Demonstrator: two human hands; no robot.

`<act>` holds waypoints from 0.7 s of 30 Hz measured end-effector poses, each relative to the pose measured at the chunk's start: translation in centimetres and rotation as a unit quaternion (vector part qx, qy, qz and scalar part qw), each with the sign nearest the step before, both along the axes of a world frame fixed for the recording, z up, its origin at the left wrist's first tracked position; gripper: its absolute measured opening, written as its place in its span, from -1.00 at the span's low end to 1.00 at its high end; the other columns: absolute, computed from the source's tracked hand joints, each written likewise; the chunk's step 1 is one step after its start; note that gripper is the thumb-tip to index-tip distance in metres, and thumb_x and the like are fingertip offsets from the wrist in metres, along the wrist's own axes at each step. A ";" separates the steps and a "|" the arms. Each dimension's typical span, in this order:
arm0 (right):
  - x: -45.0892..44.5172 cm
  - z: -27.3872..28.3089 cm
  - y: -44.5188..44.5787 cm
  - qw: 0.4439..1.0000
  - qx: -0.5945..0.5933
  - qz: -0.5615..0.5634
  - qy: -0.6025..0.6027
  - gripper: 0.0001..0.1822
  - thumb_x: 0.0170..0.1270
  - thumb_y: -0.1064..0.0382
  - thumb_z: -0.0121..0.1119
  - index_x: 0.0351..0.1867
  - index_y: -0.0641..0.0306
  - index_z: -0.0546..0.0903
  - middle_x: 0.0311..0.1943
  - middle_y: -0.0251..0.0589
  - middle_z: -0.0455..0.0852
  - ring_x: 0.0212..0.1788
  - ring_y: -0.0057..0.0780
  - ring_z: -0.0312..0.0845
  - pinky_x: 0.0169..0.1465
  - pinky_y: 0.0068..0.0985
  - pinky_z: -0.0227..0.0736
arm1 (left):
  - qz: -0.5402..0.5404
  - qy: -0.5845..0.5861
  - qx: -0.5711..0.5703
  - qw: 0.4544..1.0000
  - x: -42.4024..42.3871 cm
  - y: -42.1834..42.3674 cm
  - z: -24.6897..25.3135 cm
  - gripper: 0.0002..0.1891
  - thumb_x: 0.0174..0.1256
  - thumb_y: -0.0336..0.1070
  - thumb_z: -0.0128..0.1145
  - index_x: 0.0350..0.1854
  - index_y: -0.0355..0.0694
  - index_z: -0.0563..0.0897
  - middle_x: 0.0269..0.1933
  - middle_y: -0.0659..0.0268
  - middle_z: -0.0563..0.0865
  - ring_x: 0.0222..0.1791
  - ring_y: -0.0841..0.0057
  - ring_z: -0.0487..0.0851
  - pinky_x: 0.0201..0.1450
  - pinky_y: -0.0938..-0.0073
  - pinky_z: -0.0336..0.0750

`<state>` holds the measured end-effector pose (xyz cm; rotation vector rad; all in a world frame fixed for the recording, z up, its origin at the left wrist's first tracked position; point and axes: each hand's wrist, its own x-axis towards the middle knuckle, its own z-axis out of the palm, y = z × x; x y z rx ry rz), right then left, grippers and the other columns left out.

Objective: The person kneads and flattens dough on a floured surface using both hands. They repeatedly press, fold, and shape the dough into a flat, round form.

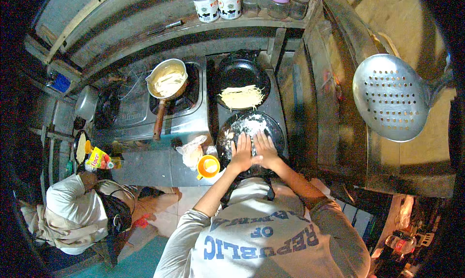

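My left hand (242, 152) lies palm down on a dark round tray (225, 129) dusted with white flour (250, 121). Beside it, my right hand (266, 150) is flat too, and the thumbs meet or overlap. Both hands point away from me with fingers somewhat spread, and neither grasps anything. Whatever is under the palms is hidden. Small pale dough bits (229, 136) stick to the tray left of my fingers. Just beyond the tray, a pile of pale noodle-like strips (241, 97) rests in the near part of a black round pan (243, 70).
An orange cup (208, 166) and a clear plastic bag (192, 152) stand to the left. A saucepan (167, 80) of pale strips sits on the stove (196, 96). Another person (76, 212) sits at the far left. A perforated metal skimmer (392, 96) hangs at right.
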<state>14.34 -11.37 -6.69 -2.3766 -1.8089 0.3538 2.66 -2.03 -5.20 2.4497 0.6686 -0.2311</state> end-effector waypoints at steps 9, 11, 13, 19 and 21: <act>-0.6 4.9 -1.8 0.989 -0.138 -0.004 0.047 0.17 -0.06 -0.28 0.22 0.39 0.42 -0.12 0.43 0.09 -0.20 0.48 -0.08 -0.38 0.44 -0.15 -0.36 | -0.030 0.084 -0.006 0.996 -1.9 -0.6 2.7 0.15 0.04 0.54 -0.23 0.41 -0.39 -0.20 0.46 -0.03 -0.24 0.48 0.18 -0.28 0.36 -0.16 -0.47; -0.6 4.0 -2.0 0.989 -0.147 -0.004 0.020 0.15 -0.04 -0.20 0.25 0.39 0.44 -0.14 0.43 0.09 -0.20 0.48 -0.08 -0.38 0.44 -0.16 -0.36 | -0.036 0.084 0.033 0.995 -2.2 -0.9 2.6 0.17 0.01 0.56 -0.23 0.41 -0.38 -0.19 0.46 -0.02 -0.23 0.48 0.17 -0.25 0.36 -0.18 -0.41; -0.4 2.6 -1.0 0.993 -0.113 -0.028 -0.007 0.05 0.03 -0.01 0.23 0.38 0.45 -0.14 0.43 0.08 -0.20 0.48 -0.09 -0.35 0.45 -0.18 -0.34 | -0.021 0.054 0.072 0.996 -2.0 -1.0 0.3 0.17 0.00 0.57 -0.22 0.41 -0.39 -0.17 0.46 -0.02 -0.22 0.48 0.16 -0.23 0.36 -0.19 -0.37; 1.1 2.7 1.1 0.997 -0.062 -0.042 -0.002 0.11 -0.04 -0.09 0.26 0.37 0.48 -0.12 0.42 0.13 -0.19 0.47 -0.05 -0.31 0.44 -0.16 -0.32 | 0.051 -0.020 0.094 0.994 0.0 0.6 -0.4 0.16 0.00 0.53 -0.16 0.40 -0.42 -0.14 0.46 -0.05 -0.19 0.48 0.15 -0.22 0.36 -0.18 -0.37; 0.5 2.1 -0.6 0.998 -0.056 -0.037 0.009 0.15 -0.08 -0.17 0.27 0.37 0.49 -0.10 0.42 0.15 -0.20 0.47 -0.05 -0.30 0.44 -0.16 -0.30 | 0.043 -0.001 0.073 0.996 -0.6 0.1 0.0 0.17 0.00 0.54 -0.16 0.40 -0.42 -0.16 0.45 -0.06 -0.22 0.48 0.17 -0.26 0.36 -0.15 -0.44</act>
